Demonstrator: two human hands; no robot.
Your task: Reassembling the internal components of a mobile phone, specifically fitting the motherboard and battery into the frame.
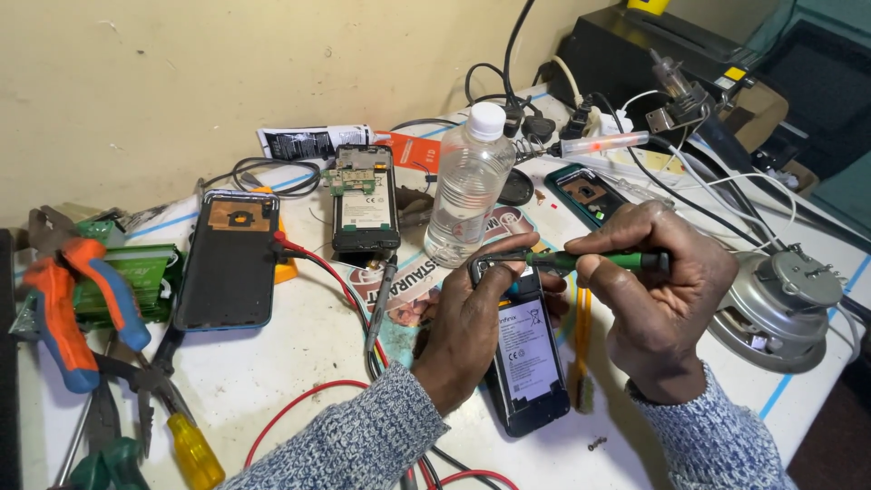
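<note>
An opened phone [529, 358] lies face down on the white bench, its battery showing. My left hand [472, 318] grips the phone's upper left edge and steadies it. My right hand [658, 290] holds a green-handled screwdriver [581, 260] level, its tip pointing left at the phone's top end near my left thumb. Both sleeves are grey knit.
A clear plastic bottle [467, 186] stands just behind the phone. Another opened phone [365, 204] and a dark back cover [229, 259] lie to the left, with red and black probe leads [322, 272]. Pliers [68, 299] and a yellow screwdriver [192, 449] sit far left. A round metal motor [785, 304] is at right.
</note>
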